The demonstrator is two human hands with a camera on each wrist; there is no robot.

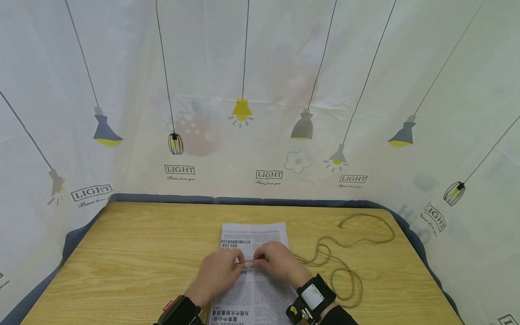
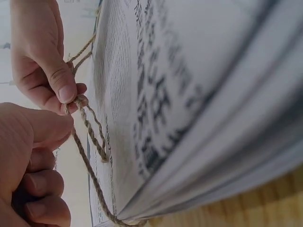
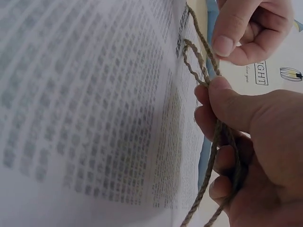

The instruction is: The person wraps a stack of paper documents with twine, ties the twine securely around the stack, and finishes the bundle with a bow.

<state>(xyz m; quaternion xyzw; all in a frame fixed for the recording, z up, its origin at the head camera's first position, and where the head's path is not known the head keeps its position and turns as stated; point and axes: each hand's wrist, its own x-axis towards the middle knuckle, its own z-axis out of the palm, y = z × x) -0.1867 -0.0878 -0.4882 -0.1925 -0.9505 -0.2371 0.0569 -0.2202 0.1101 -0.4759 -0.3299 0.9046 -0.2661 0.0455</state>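
A stack of newspapers (image 1: 253,234) lies on the wooden table in front of me, with twine (image 1: 345,268) across it. Over the middle of the paper, my left hand (image 1: 219,271) pinches a strand between thumb and forefinger. Close beside it, my right hand (image 1: 280,262) pinches the twine at the base of a small loop (image 3: 187,54), thumb against fingertips. In the right wrist view, two strands run down past the right hand's curled fingers. One strand (image 2: 97,182) passes from the left hand to the paper's edge in the left wrist view.
The long tail of the twine lies in loose curves on the right side of the wooden table (image 1: 142,253). Behind the table hangs a pale cloth (image 1: 252,149) printed with lamps. A dark blue edge (image 1: 243,200) runs along the table's far side.
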